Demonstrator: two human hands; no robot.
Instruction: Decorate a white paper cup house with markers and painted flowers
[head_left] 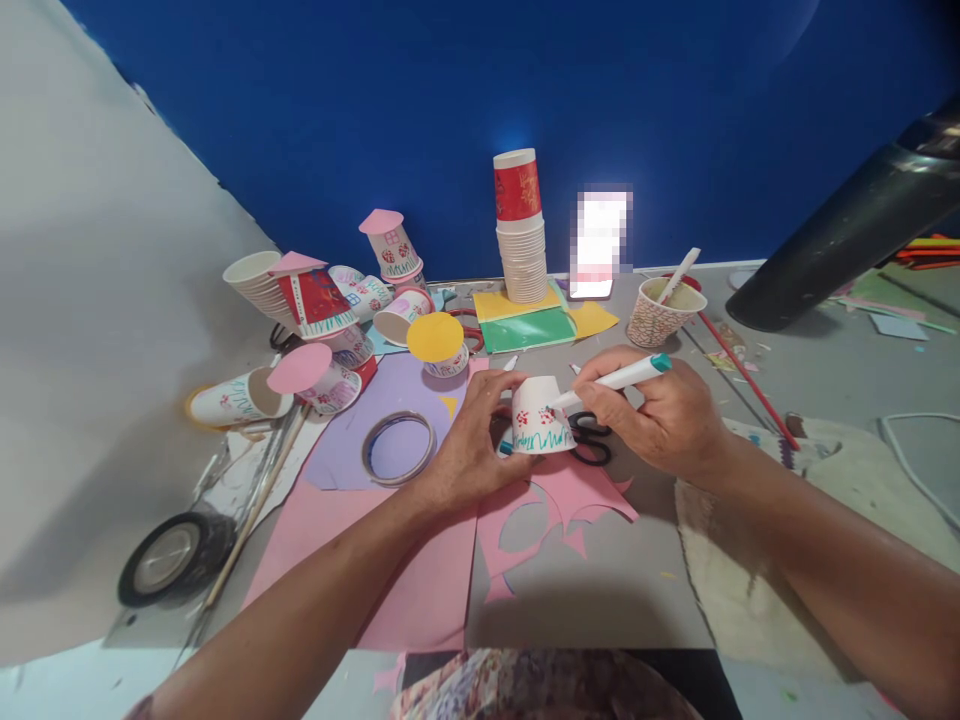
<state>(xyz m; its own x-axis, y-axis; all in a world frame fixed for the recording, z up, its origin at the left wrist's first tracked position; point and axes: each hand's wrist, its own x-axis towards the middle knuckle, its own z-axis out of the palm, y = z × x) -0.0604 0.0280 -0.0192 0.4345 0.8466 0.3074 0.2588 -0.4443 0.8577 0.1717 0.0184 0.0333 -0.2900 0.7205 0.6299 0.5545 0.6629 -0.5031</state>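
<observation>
Paper cup (541, 415) sits upside-down on desk (600, 590), center frame, over pink paper scraps (559, 510). L hand (469, 450) wraps it from the left side, fingers clenched around the wall, thumb on top near the base. R hand (660, 415) comes in from the right, fingers pinched on white marker w/ teal cap (611, 380). Marker long axis runs right-up to left-down, tip touching the cup wall. Both hands abt equally close; L steadies, R draws.

Cup: thin white paper, tapered, smooth; red dot clusters + teal zigzag band near rim. Black scissors (589, 435) just behind cup, under R hand. Tape ring (397, 447) on purple sheet to the left. Decorated cups w/ pink and yellow paper discs lie further left; cup stack (521, 240) at back by blue wall.
</observation>
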